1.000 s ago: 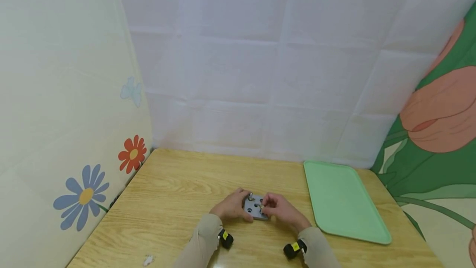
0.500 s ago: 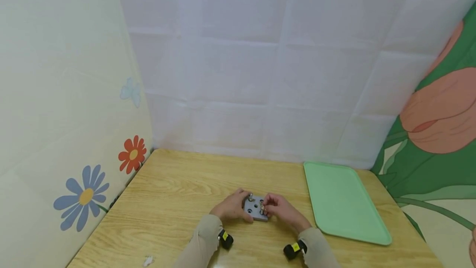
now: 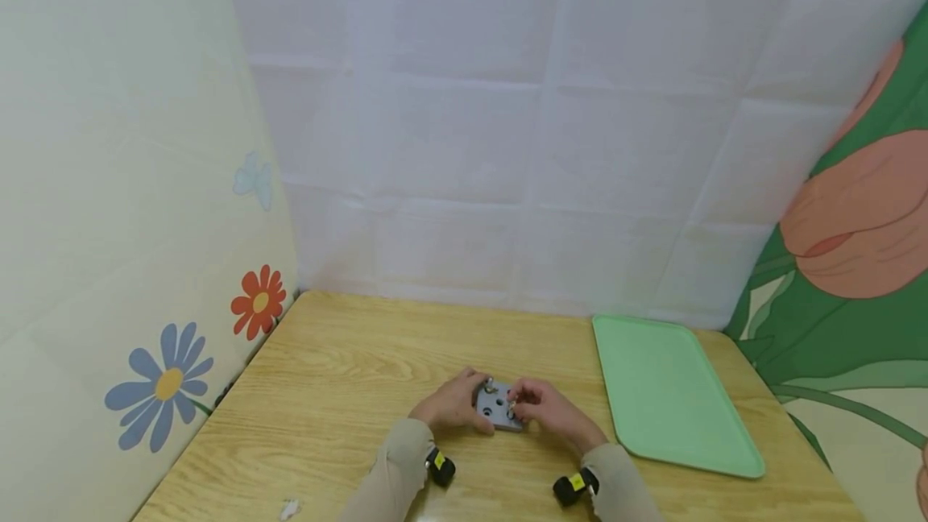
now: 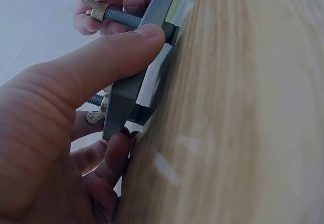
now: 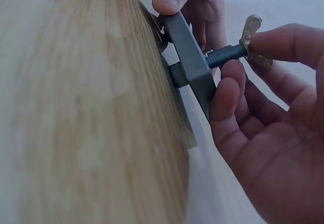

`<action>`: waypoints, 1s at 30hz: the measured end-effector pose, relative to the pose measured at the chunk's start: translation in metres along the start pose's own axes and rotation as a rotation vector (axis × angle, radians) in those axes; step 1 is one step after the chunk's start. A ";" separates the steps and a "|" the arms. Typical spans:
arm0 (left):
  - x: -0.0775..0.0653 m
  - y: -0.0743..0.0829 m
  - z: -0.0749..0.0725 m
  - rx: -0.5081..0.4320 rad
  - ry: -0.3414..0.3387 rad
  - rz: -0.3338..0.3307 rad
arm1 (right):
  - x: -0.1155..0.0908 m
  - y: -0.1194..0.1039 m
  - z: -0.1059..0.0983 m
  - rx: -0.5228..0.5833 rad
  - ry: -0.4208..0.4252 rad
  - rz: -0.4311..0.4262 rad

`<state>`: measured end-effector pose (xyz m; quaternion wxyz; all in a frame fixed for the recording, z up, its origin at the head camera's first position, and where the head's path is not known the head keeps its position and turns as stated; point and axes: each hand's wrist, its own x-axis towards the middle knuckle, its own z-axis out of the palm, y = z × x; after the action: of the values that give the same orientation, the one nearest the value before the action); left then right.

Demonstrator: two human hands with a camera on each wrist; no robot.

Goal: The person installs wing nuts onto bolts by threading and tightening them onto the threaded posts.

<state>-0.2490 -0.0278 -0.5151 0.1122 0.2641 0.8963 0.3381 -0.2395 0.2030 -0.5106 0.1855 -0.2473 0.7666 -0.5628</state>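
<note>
A grey metal plate (image 3: 499, 419) with several holes lies near the table's front, raised off the wood on the heads of two bolts. My left hand (image 3: 453, 403) grips its left edge, thumb on the near side and fingers on the far side. At the plate's right, a threaded bolt (image 5: 226, 56) sticks up with a brass wing nut (image 5: 250, 28) near its tip. My right hand (image 3: 551, 412) pinches that wing nut, while its lower fingers touch the plate's edge. A second wing nut (image 4: 97, 115) sits low on the other bolt, close against the plate.
A light green tray (image 3: 674, 393) lies on the wooden table (image 3: 362, 345) to the right. A small whitish patch (image 3: 289, 508) shows at the front left. Cloth-covered walls stand behind and at both sides.
The fingers of my right hand shift slightly about the wing nut, which shows at different angles. My left hand and the plate stay practically in place.
</note>
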 end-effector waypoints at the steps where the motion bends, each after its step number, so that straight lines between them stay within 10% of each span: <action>1: 0.000 0.000 0.001 0.006 -0.004 0.001 | 0.000 0.000 0.000 0.000 0.000 -0.004; 30: 0.001 -0.003 0.002 0.010 -0.002 -0.008 | -0.003 -0.004 0.002 -0.014 0.023 0.023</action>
<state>-0.2498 -0.0276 -0.5187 0.1130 0.2615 0.8989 0.3329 -0.2355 0.2019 -0.5073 0.1814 -0.2333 0.7754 -0.5581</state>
